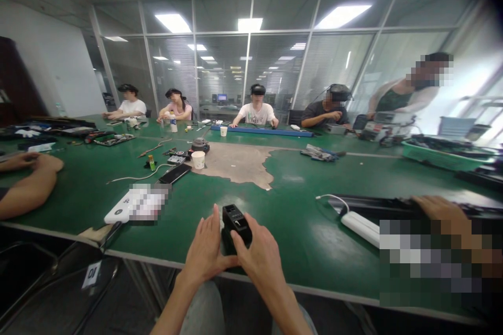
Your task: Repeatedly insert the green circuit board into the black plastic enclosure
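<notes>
A small black box-shaped device (236,222) stands near the front edge of the green table (298,251). My left hand (206,248) is beside its left side, fingers extended and pointing away from me, with the thumb stretched toward the other hand. On the device's right side rests my right hand (259,248), fingers along that side and thumb at its near face. Light slots or labels show on the device's top. Its lower part is partly hidden by my hands.
A white power strip (359,227) and long black parts lie to the right, under another person's hand (448,212). Left are a black phone (175,173), a paper cup (198,160) and another person's arm (31,188). Gloves (320,153) lie further back; several people surround the table.
</notes>
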Tool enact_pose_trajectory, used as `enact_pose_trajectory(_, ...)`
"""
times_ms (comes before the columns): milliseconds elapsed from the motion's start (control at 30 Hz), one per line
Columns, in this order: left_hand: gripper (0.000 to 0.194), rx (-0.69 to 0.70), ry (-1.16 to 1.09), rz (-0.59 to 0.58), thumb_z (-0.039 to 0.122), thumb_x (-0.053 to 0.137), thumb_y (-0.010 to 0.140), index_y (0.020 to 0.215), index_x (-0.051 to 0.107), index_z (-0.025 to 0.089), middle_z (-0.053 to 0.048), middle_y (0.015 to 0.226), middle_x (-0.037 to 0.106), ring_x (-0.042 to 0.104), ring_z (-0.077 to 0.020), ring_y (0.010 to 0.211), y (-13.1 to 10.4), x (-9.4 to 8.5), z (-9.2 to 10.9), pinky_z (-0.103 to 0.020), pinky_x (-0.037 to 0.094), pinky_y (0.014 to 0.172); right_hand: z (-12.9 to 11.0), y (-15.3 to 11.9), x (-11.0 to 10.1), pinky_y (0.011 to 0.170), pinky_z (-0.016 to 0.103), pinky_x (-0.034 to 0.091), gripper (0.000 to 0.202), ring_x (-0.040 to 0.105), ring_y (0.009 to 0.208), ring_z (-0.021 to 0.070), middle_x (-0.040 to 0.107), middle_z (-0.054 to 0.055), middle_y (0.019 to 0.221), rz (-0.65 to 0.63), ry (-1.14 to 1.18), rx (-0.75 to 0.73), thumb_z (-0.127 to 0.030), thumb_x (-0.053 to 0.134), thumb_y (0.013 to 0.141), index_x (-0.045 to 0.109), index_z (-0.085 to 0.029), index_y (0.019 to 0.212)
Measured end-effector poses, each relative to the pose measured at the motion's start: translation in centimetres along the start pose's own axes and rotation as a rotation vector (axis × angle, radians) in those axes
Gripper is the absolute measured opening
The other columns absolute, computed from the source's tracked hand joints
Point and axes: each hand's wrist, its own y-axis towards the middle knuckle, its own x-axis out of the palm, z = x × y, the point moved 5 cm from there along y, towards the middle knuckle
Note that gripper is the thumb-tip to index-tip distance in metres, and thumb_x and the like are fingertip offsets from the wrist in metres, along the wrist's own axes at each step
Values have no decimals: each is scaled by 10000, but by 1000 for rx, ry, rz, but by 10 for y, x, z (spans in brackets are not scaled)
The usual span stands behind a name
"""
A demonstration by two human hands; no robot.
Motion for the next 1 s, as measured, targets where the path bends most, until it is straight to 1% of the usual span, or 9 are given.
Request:
enact_pose_trajectory(200,1279,-8,16,-24,584,717,678,1521,-143,152,-210,1513,348,348,-354,1393,1,-1,4,-599,224,1148,11,-15,3,896,381,484,494,637,1026,273,686,100,1133,-32,28,9,-299,573,855,528,-170,1330)
enact_pose_trajectory(333,1309,16,31,-37,522,750,641,1520,-150,159,-214,1548,279,335,-362,1397,1,-3,8,-607,215,1149,18,-24,13,894,395,496,511,630,1025,278,681,105,1138,-44,28,-8,-269,574,850,512,-151,1343)
enact_pose_trajectory(467,1336,15,32,-53,532,759,618,1518,-157,163,-210,1554,273,310,-371,1412,1,-3,8,-616,198,1155,22,-24,17,975,394,472,518,583,1149,272,624,113,1266,12,68,-47,-281,594,840,511,-156,1335)
enact_pose_trajectory(567,1337,9,43,-62,522,758,623,1514,-171,162,-206,1562,259,297,-363,1422,1,-2,7,-607,186,1164,22,-21,16,1019,423,447,562,546,1203,289,588,131,1321,37,69,-68,-315,618,830,497,-135,1350)
enact_pose_trajectory(633,1319,9,47,-66,506,752,635,1515,-168,161,-206,1561,262,300,-358,1421,1,-1,7,-602,190,1165,21,-21,17,1015,434,451,561,558,1186,291,601,131,1305,16,70,-67,-307,618,832,500,-131,1351)
enact_pose_trajectory(733,1294,11,49,-73,515,739,650,1520,-149,158,-210,1552,280,308,-363,1416,2,0,7,-607,195,1160,19,-20,18,969,426,482,518,603,1111,278,647,116,1237,-23,86,-50,-269,596,846,517,-138,1341)
enact_pose_trajectory(833,1289,3,53,-65,543,733,657,1522,-140,152,-207,1537,307,324,-351,1409,3,0,7,-593,196,1165,14,-16,10,953,421,490,495,615,1083,273,666,109,1200,25,115,-41,-269,592,848,538,-149,1325)
enact_pose_trajectory(933,1318,-9,46,-71,630,729,634,1526,-113,147,-216,1532,312,323,-353,1411,3,0,6,-594,197,1163,10,-7,-9,950,416,491,520,613,1095,271,654,123,1222,146,178,-46,-328,585,859,524,-144,1342)
enact_pose_trajectory(1000,1360,-13,46,-94,703,726,588,1530,-81,146,-228,1548,276,298,-375,1422,3,2,4,-609,192,1158,15,-1,-23,952,409,490,546,611,1112,267,626,130,1275,234,229,-35,-382,569,872,505,-151,1362)
